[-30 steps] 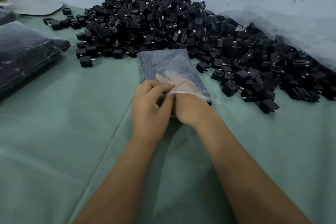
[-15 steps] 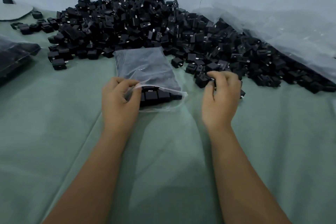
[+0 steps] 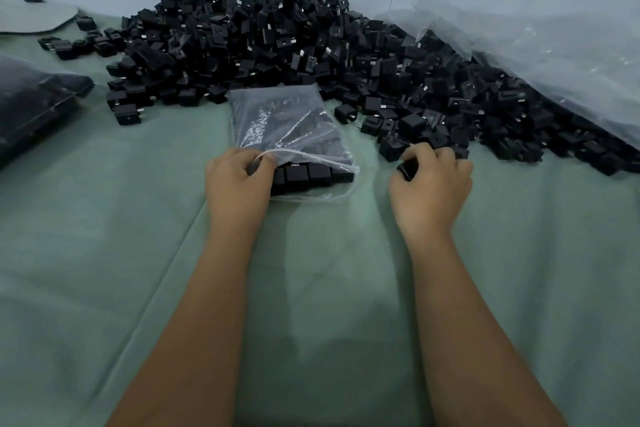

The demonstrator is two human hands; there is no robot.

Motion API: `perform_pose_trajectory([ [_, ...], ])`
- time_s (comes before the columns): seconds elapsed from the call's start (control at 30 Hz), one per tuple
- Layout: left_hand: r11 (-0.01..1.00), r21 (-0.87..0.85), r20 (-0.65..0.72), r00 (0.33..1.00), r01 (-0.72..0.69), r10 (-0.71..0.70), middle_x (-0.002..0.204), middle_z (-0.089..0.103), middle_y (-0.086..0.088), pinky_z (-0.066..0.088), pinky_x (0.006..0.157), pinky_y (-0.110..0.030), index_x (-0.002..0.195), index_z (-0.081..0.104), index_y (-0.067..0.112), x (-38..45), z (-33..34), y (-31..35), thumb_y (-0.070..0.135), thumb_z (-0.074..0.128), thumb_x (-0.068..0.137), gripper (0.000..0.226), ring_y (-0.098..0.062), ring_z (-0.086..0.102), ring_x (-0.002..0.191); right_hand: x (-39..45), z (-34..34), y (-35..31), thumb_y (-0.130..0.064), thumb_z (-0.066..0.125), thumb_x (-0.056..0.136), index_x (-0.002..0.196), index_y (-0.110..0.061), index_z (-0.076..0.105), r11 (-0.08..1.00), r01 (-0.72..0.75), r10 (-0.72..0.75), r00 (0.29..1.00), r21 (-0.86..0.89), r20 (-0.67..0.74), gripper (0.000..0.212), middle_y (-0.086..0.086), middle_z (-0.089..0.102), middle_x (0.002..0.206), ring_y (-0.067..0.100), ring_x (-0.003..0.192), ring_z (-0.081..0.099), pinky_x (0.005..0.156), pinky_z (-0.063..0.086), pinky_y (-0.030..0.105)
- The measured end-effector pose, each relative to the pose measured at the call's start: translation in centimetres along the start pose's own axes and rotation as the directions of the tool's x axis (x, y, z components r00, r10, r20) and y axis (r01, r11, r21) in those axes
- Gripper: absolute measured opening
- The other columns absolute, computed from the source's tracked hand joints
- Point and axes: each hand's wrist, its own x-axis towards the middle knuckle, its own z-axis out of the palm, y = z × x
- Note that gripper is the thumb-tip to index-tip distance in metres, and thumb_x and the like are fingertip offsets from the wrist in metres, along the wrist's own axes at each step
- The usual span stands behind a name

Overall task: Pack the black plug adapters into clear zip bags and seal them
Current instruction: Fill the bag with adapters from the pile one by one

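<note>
Left hand (image 3: 239,180) pinches the open lip of the part-filled zip bag (image 3: 287,128) at centre, right hand (image 3: 431,180) at 3 o'clock curls around an adapter (image 3: 407,168) from the pile (image 3: 311,55), filling step: next, slide it inside

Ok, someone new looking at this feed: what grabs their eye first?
The big heap of black plug adapters piled against the back wall. Then the clear zip bag in front of it, mouth held open by the left hand, a row of adapters inside. The right hand grips one adapter at the heap's edge.
</note>
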Motion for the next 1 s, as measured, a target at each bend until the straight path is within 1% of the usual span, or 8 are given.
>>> perform_pose_trajectory([
  [0.1, 1.000, 0.010, -0.009, 1.000, 0.000, 0.000, 0.062, 0.036, 0.005, 0.027, 0.067, -0.031, 0.050, 0.029, 0.025, 0.2, 0.2, 0.0, 0.021, 0.061, 0.088, 0.050, -0.026, 0.042, 0.079, -0.8, -0.2, -2.3, -0.019, 0.069, 0.079, 0.109, -0.018, 0.067, 0.941, 0.100, -0.082, 0.994, 0.324, -0.071, 0.030, 0.004, 0.054, 0.101, 0.022, 0.097, 0.046, 0.083, 0.033, 0.022],
  [0.23, 1.000, 0.021, -0.013, 1.000, 0.016, -0.015, 0.064, 0.042, 0.003, 0.028, 0.067, -0.032, 0.050, 0.035, 0.023, 0.5, 0.3, -0.3, 0.020, 0.062, 0.087, 0.045, -0.032, 0.049, 0.082, -3.7, -0.4, -5.9, -0.019, 0.068, 0.074, 0.105, -0.015, 0.066, 0.743, 0.202, -0.234, 0.972, 0.638, -0.034, 0.031, -0.002, 0.052, 0.101, 0.008, 0.087, 0.054, 0.081, 0.048, 0.023],
  [0.33, 0.998, -0.019, -0.019, 0.998, 0.054, -0.055, 0.071, 0.051, -0.002, 0.043, 0.074, -0.040, 0.053, 0.048, 0.016, 0.7, 0.5, -0.3, 0.019, 0.063, 0.084, 0.035, -0.036, 0.054, 0.089, -5.1, 0.4, -8.2, -0.022, 0.065, 0.073, 0.100, -0.017, 0.059, 0.773, 0.275, -0.362, 0.931, 0.571, 0.042, 0.029, -0.003, 0.054, 0.099, 0.012, 0.083, 0.054, 0.070, 0.050, 0.032],
  [0.43, 0.992, -0.078, -0.012, 0.995, 0.099, -0.100, 0.077, 0.057, -0.003, 0.047, 0.083, -0.050, 0.057, 0.056, 0.017, 0.8, 0.4, -0.4, 0.022, 0.062, 0.082, 0.027, -0.036, 0.055, 0.093, -5.4, 1.4, -9.7, -0.025, 0.068, 0.076, 0.098, -0.017, 0.058, 0.838, 0.271, -0.343, 0.937, 0.473, 0.071, 0.026, -0.003, 0.057, 0.099, 0.016, 0.083, 0.056, 0.065, 0.049, 0.033],
  [0.6, 0.984, -0.121, -0.004, 0.991, 0.129, -0.131, 0.085, 0.063, -0.001, 0.049, 0.087, -0.048, 0.067, 0.067, 0.023, 0.9, 0.5, -0.4, 0.034, 0.057, 0.077, 0.018, -0.032, 0.058, 0.098, -5.2, 2.2, -9.6, -0.031, 0.077, 0.074, 0.088, -0.011, 0.061, 0.894, 0.354, -0.365, 0.931, 0.276, -0.010, 0.030, 0.003, 0.064, 0.082, 0.025, 0.074, 0.061, 0.062, 0.044, 0.031],
  [0.7, 0.980, -0.138, -0.003, 0.990, 0.143, -0.144, 0.086, 0.065, 0.000, 0.049, 0.087, -0.048, 0.071, 0.070, 0.021, 0.9, 0.5, -0.4, 0.036, 0.059, 0.077, 0.019, -0.031, 0.059, 0.100, -5.2, 1.9, -9.0, -0.032, 0.077, 0.074, 0.084, -0.011, 0.059, 0.893, 0.365, -0.378, 0.926, 0.263, 0.000, 0.030, 0.003, 0.064, 0.074, 0.026, 0.069, 0.060, 0.060, 0.043, 0.030],
  [0.87, 0.985, -0.138, 0.000, 0.995, 0.099, -0.100, 0.087, 0.068, -0.001, 0.050, 0.085, -0.045, 0.077, 0.074, 0.021, 0.6, 0.3, -0.1, 0.035, 0.059, 0.077, 0.020, -0.024, 0.062, 0.091, -5.4, 1.5, -8.7, -0.027, 0.072, 0.078, 0.091, -0.012, 0.059, 0.886, 0.404, -0.423, 0.906, 0.229, 0.035, 0.024, 0.001, 0.065, 0.075, 0.025, 0.071, 0.060, 0.063, 0.037, 0.028],
  [1.0, 1.000, 0.008, 0.025, 1.000, -0.001, 0.001, 0.092, 0.068, -0.002, 0.047, 0.090, -0.044, 0.091, 0.077, 0.022, 0.4, 0.3, -0.1, 0.030, 0.060, 0.083, 0.020, -0.029, 0.059, 0.099, -5.7, 1.0, -9.0, -0.026, 0.063, 0.085, 0.097, -0.012, 0.060, 0.901, 0.375, -0.404, 0.909, 0.218, 0.105, 0.019, 0.004, 0.065, 0.081, 0.027, 0.077, 0.060, 0.067, 0.038, 0.031],
])
